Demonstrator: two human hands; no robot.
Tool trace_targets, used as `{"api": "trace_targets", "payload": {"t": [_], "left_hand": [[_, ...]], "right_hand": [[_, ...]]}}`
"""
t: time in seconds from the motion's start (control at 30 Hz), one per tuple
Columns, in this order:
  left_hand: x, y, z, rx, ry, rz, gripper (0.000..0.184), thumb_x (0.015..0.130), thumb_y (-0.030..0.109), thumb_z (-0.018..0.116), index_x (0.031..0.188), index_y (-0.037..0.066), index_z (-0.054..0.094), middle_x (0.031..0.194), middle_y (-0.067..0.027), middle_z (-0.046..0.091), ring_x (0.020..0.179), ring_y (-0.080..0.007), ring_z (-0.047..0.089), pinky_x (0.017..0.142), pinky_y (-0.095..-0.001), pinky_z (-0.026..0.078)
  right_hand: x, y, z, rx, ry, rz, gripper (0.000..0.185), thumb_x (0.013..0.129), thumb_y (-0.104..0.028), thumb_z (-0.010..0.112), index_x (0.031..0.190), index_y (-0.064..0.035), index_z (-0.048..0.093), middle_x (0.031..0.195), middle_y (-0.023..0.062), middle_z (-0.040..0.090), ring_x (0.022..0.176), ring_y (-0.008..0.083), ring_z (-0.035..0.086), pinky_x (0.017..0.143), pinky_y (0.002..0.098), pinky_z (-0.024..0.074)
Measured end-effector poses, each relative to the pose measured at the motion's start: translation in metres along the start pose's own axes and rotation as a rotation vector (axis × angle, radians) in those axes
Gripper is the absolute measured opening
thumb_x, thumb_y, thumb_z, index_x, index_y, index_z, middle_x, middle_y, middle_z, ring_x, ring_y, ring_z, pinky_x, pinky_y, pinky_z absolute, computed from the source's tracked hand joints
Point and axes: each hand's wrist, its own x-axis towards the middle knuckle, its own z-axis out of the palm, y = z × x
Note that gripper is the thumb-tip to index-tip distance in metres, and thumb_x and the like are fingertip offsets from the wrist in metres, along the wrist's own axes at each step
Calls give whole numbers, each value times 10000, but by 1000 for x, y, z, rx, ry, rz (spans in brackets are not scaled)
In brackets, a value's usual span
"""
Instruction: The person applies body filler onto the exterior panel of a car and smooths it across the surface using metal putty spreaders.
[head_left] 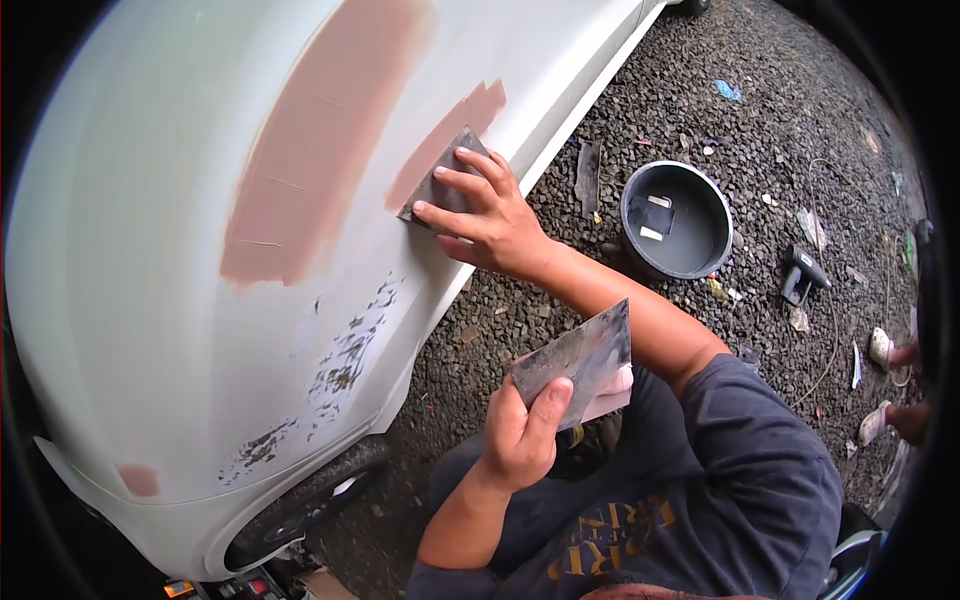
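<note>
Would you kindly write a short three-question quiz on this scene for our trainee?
1. Which hand holds a flat spreader against the white car body?
2. True or false: the round dark basin stands on the gravel.
3. What does the left hand grip?
A) a paintbrush
B) a thin, smeared plate
C) a hose

Key:
1. The right hand.
2. True.
3. B.

Soft daylight leaves pale glare on the car (150, 250); gravel (770, 130) looks dimmer, fisheye-curved toward black corners.
</note>
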Motion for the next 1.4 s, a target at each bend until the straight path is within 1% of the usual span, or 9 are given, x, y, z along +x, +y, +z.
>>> {"api": "trace_targets", "payload": {"t": [0.17,0.33,0.57,0.73,0.9,1.0,1.1,1.27,1.4], "left_hand": [[-1,-3,0,52,30,22,488,1076,195,447,1412,-153,509,1248,-262,700,1146,-339,717,1036,-456,560],[6,21,13,-130,-1,30,492,1068,190,447,1412,-157,510,1238,-262,704,1141,-339,719,1032,-455,563],[6,20,12,-139,-16,21,486,1067,181,440,1408,-156,517,1227,-263,708,1140,-336,719,1032,-448,564],[11,20,13,-119,-29,23,489,1072,193,446,1408,-156,518,1229,-261,709,1141,-336,718,1037,-450,559],[11,20,15,-110,-62,45,491,1075,200,454,1406,-157,517,1233,-264,708,1141,-339,719,1036,-454,559],[14,23,20,-184,-51,91,365,1094,118,439,1317,-105,624,1185,-200,757,1113,-263,738,1007,-373,563],[11,21,15,-142,-71,37,493,1070,198,455,1404,-160,516,1238,-268,706,1143,-342,719,1037,-456,559],[8,20,11,-126,-44,15,492,1069,194,450,1403,-161,516,1238,-268,705,1150,-341,716,1036,-455,561],[8,18,10,-128,-34,-5,490,1069,186,446,1410,-159,512,1241,-267,703,1159,-336,712,1040,-452,559]], "right_hand": [[-22,2,-14,-32,-105,58,730,692,-251,902,1373,-359,663,1477,86,502,1429,394,426,1162,638,355],[30,-19,-40,10,-50,23,700,733,-257,879,1386,-364,651,1476,84,501,1436,380,420,1175,644,334],[4,-1,3,3,19,-44,726,701,-245,889,1376,-376,656,1489,68,483,1460,357,393,1207,638,306],[-25,14,-14,-42,-170,33,740,699,-242,892,1385,-376,651,1484,75,491,1452,367,407,1205,635,309],[16,7,-42,-44,-41,40,700,742,-273,881,1396,-351,645,1477,93,501,1431,376,427,1180,632,327],[35,-5,-48,-37,-40,23,680,760,-285,867,1397,-350,640,1466,96,509,1424,374,432,1162,639,340],[42,-15,-43,-48,-53,31,678,756,-275,865,1391,-348,640,1462,96,512,1424,371,434,1156,640,344],[17,-11,-12,-2,-2,12,716,716,-227,873,1384,-348,645,1468,84,494,1426,360,433,1181,636,332],[-23,12,-10,-31,-149,35,704,738,-273,872,1395,-354,634,1494,81,486,1451,351,404,1191,651,300]]}}
